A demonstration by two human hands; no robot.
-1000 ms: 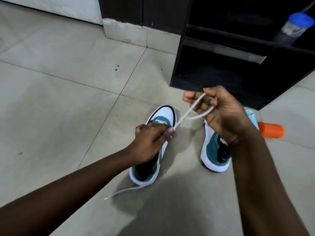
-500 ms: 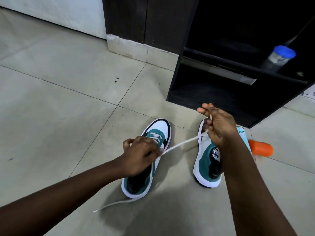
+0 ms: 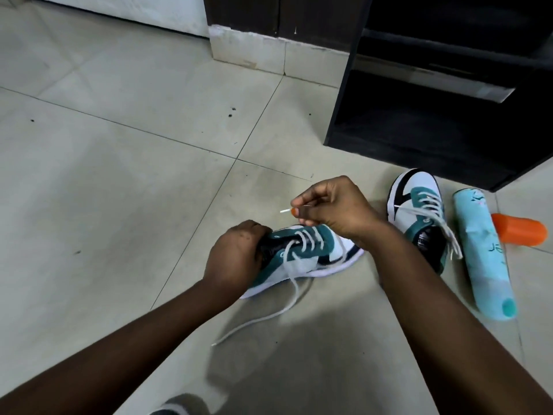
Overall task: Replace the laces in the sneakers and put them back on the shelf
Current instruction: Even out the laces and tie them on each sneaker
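Teal, white and black low-top sneaker [image 3: 311, 253] now tipped on its side on the pale tiled floor [image 3: 119, 175], toe pointing right, no longer standing flat as half a second ago. Clamped at the heel and collar by the left hand [image 3: 236, 259], fingers curled round the opening. White flat lace [image 3: 294, 265] threaded through the eyelets just right of that grip, one loose end trailing down across the floor toward the viewer. Other end pinched above the sneaker between thumb and forefinger of the right hand [image 3: 332, 208], the short white tip poking out left of the pinch; earlier the same lace stretched taut between the two hands. Right of the right-hand grip, well apart, the second matching teal and white sneaker [image 3: 419, 214] upright on the floor, laced, loose ends draped over its side. Just beside it, further right, a light turquoise cylindrical bottle [image 3: 484, 253] lying flat, and past its upper end an orange plastic cap-like cylinder [image 3: 520, 232], also lying down. Above and right of both grips, the black wooden shelf unit [image 3: 419, 121], its bottom compartment open and dark. Camera view shifted left and downward compared with before, so the blue-lidded container from earlier now out of sight.
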